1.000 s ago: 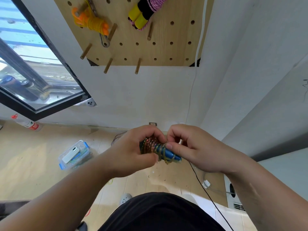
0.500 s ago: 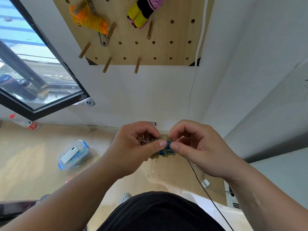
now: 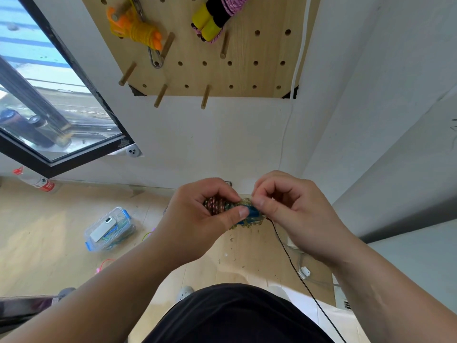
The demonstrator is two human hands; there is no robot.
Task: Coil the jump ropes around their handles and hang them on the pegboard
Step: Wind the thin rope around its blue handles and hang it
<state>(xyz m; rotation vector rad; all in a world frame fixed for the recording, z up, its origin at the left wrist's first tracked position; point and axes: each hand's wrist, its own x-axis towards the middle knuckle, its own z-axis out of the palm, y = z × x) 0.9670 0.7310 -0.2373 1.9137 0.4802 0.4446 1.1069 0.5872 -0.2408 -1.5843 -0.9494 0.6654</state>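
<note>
Gripping coiled jump rope (image 3: 231, 211) (blue handles), left hand (image 3: 197, 224), right hand (image 3: 294, 211) pinching

Pegboard (image 3: 247, 75): pale wood, visible grain, matt. Pegs (image 3: 160, 96): bare wood dowel. Orange rope (image 3: 138, 33): glossy plastic cord. Clip (image 3: 155, 59) below it: shiny metal. Pink rope (image 3: 232, 3): braided cloth cord; yellow handles (image 3: 205, 23) matt. Held jump rope (image 3: 216, 205): translucent glossy plastic cord; blue handle (image 3: 251, 211) smooth plastic. Box (image 3: 108, 229): clear plastic. Wall (image 3: 222, 144): white, matt. Shirt (image 3: 235, 315): black cloth.
</note>
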